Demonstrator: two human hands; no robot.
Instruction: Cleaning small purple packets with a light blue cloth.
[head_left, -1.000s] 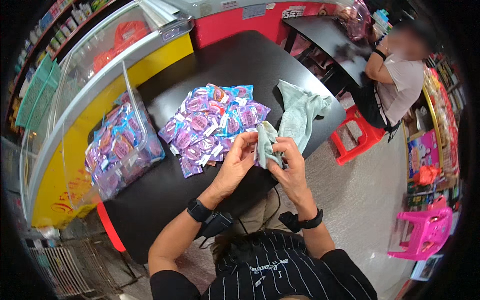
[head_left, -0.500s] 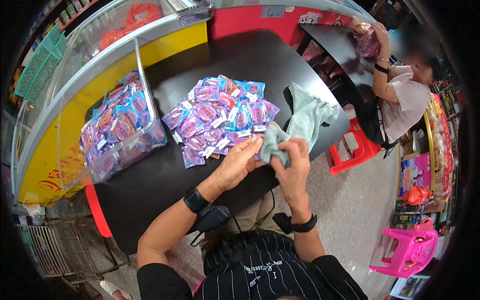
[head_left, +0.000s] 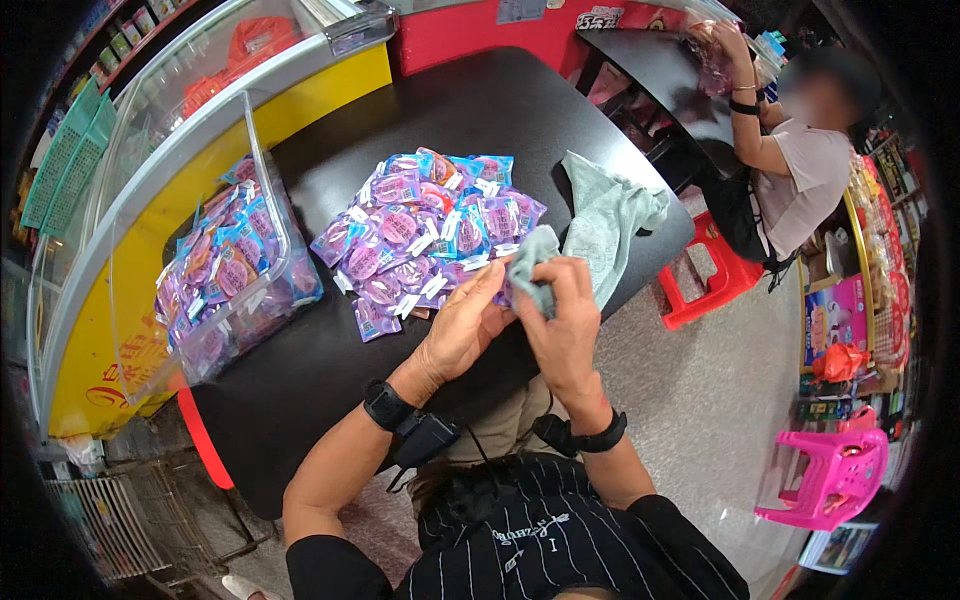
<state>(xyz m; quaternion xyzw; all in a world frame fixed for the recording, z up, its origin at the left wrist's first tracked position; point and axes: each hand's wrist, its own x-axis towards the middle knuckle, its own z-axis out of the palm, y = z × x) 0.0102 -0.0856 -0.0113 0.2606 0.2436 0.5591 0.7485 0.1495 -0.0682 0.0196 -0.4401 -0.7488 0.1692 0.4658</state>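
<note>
One purple packet (head_left: pixel 505 296), mostly hidden, is held in the half-curled fingers of the left hand (head_left: pixel 462 325), beside the pile (head_left: pixel 400 235) on the surface (head_left: pixel 480 90); the right hand's (head_left: pixel 562 318) fingers close around a bunched cloth (head_left: pixel 538 258). Support the packet; press evenly.

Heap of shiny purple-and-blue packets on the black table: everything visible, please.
The heap of shiny purple-and-blue packets looks like plastic film, many with small white strips, a few orange-red patches. They overlap at mixed angles on the glossy black table, between the clear open-topped bin and the lying pale green cloth. The bare left hand is at its near edge; contact is unclear.
</note>
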